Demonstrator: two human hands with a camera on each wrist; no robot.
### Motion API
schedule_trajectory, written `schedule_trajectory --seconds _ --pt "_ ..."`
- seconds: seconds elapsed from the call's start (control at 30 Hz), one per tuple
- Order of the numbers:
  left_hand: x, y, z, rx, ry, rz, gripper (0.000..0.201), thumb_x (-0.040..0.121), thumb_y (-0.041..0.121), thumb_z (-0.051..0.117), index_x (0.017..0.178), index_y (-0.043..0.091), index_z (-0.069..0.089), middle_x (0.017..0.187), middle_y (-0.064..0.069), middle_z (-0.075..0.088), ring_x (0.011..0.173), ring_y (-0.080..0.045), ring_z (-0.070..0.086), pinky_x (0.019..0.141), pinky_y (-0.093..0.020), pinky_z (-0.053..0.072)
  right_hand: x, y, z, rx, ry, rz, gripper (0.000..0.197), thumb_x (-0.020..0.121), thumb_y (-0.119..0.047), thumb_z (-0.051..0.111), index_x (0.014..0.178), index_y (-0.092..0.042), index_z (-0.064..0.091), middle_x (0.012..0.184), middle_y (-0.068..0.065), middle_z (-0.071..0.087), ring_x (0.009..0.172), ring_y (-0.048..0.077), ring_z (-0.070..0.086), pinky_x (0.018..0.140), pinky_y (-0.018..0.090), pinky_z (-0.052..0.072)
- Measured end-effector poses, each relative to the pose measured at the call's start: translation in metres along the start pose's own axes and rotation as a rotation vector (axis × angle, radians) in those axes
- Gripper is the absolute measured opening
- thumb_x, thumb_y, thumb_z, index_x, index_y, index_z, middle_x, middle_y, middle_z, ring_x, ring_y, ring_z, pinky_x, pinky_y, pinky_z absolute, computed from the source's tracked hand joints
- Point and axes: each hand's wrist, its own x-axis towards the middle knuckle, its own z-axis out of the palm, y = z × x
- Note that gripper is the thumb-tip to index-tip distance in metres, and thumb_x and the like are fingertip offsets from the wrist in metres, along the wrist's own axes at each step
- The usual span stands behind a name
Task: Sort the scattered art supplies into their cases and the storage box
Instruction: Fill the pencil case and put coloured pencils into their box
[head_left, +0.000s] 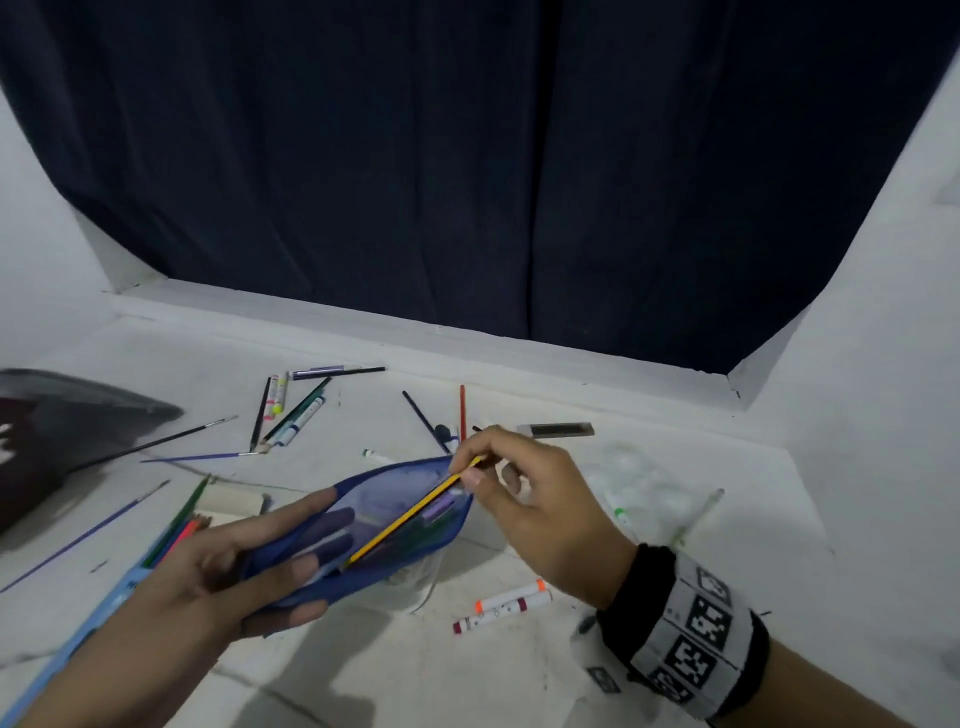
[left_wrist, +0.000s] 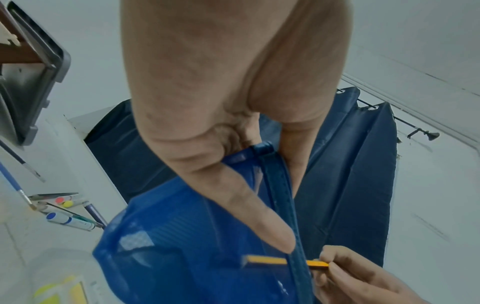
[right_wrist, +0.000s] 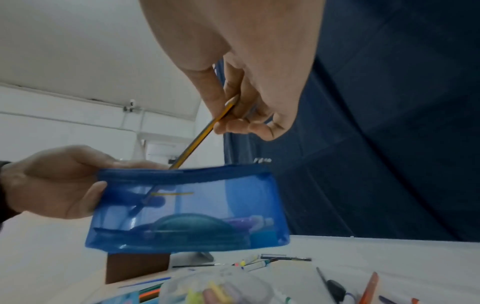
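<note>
My left hand (head_left: 244, 571) grips one end of a see-through blue mesh pencil case (head_left: 374, 525), holding it above the white table with its top open. My right hand (head_left: 519, 493) pinches the upper end of a yellow-and-black pencil (head_left: 410, 514), whose lower half is inside the case. In the right wrist view the pencil (right_wrist: 200, 135) slants down through the case's zip edge (right_wrist: 187, 173), and a purple item lies at the bottom of the case (right_wrist: 192, 214). In the left wrist view my thumb lies along the case (left_wrist: 182, 246) beside the pencil (left_wrist: 270, 260).
Loose on the white table (head_left: 389, 675) are two markers (head_left: 506, 605), several brushes, pencils and markers (head_left: 291, 410), a red pencil (head_left: 462, 410) and a small dark rectangular block (head_left: 558, 430). A dark box (head_left: 57, 431) sits at far left. A clear pouch lies under the case.
</note>
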Motion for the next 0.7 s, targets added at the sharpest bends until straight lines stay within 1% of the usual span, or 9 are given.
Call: schedule_trajectory --seconds 0.07,0.13,0.2,0.27,0.4,0.47,0.57,0.63,0.7 --pt "-0.009 0.000 -0.002 0.000 -0.039 -0.007 0.068 0.050 0.020 0.097 0.114 0.031 0.076 0.124 0.000 0.072 0.115 -0.023 0.068 0.079 -0.037 0.062 -0.002 -0.007 0.013 0.053 -0.108 0.048 0.013 0.093 -0.003 0.057 0.093 -0.012 0.066 0.077 -0.003 0.061 0.068 0.011 0.050 0.069 0.019 0.043" --pt "-0.015 -0.002 -0.007 -0.008 -0.047 -0.009 0.076 0.046 0.031 0.098 0.118 0.029 0.074 0.126 -0.003 0.070 0.118 -0.024 0.067 0.084 -0.041 0.060 -0.002 -0.014 0.025 0.048 -0.191 0.090 0.014 0.093 -0.005 0.056 0.093 -0.015 0.066 0.078 -0.003 0.066 0.070 0.025 0.053 0.070 0.036 0.049" --pt "-0.020 -0.003 -0.013 -0.011 -0.022 -0.010 0.078 0.046 0.034 0.097 0.120 0.029 0.073 0.127 -0.004 0.070 0.119 -0.024 0.066 0.086 -0.043 0.060 -0.001 -0.018 0.036 0.020 -0.246 0.105 0.015 0.093 -0.007 0.055 0.091 -0.018 0.066 0.081 0.008 0.069 0.070 0.035 0.052 0.071 0.046 0.047" --pt "-0.024 -0.006 -0.020 0.004 -0.011 -0.002 0.087 0.040 0.040 0.100 0.122 0.029 0.072 0.127 -0.003 0.070 0.119 -0.022 0.066 0.084 -0.038 0.060 0.001 -0.021 0.044 -0.026 -0.295 0.110 0.016 0.093 -0.007 0.056 0.091 -0.019 0.066 0.083 0.012 0.068 0.070 0.033 0.052 0.070 0.041 0.047" --pt "-0.029 -0.008 -0.036 -0.009 0.002 -0.006 0.082 0.042 0.034 0.100 0.119 0.028 0.073 0.124 -0.005 0.071 0.117 -0.023 0.067 0.077 -0.035 0.062 0.012 -0.023 0.059 -0.092 -0.371 0.124 0.017 0.094 -0.006 0.055 0.095 -0.017 0.069 0.084 -0.012 0.064 0.068 0.009 0.052 0.066 0.015 0.040" --pt "-0.028 -0.008 -0.045 0.007 -0.005 0.000 0.091 0.034 0.041 0.101 0.119 0.027 0.073 0.124 -0.005 0.071 0.115 -0.022 0.068 0.074 -0.032 0.062 0.017 -0.024 0.068 -0.216 -0.359 0.051 0.019 0.093 -0.007 0.055 0.096 -0.018 0.071 0.083 -0.012 0.064 0.071 0.007 0.053 0.068 0.016 0.041" --pt "-0.021 -0.004 -0.058 -0.038 -0.019 0.009 0.066 0.050 0.016 0.089 0.114 0.029 0.076 0.121 -0.004 0.072 0.112 -0.019 0.069 0.069 -0.027 0.061 0.028 -0.022 0.081 -0.491 -0.288 -0.175 0.019 0.091 -0.014 0.057 0.101 -0.019 0.074 0.101 -0.008 0.068 0.088 0.012 0.062 0.079 0.029 0.050" --pt "-0.015 -0.001 -0.072 -0.051 -0.008 0.019 0.059 0.056 0.014 0.076 0.112 0.030 0.076 0.122 -0.004 0.072 0.111 -0.018 0.070 0.069 -0.028 0.061 0.041 -0.023 0.082 -0.435 -0.220 -0.214 0.016 0.092 -0.016 0.060 0.099 -0.016 0.075 0.104 -0.005 0.067 0.087 0.016 0.065 0.077 0.033 0.052" --pt "-0.008 0.002 -0.090 -0.059 -0.005 0.022 0.060 0.055 0.013 0.080 0.113 0.029 0.076 0.122 -0.004 0.072 0.111 -0.018 0.070 0.069 -0.029 0.061 0.055 -0.027 0.077 -0.323 -0.136 -0.226 0.013 0.093 -0.013 0.062 0.097 -0.013 0.074 0.102 -0.004 0.065 0.077 0.020 0.064 0.071 0.033 0.051"
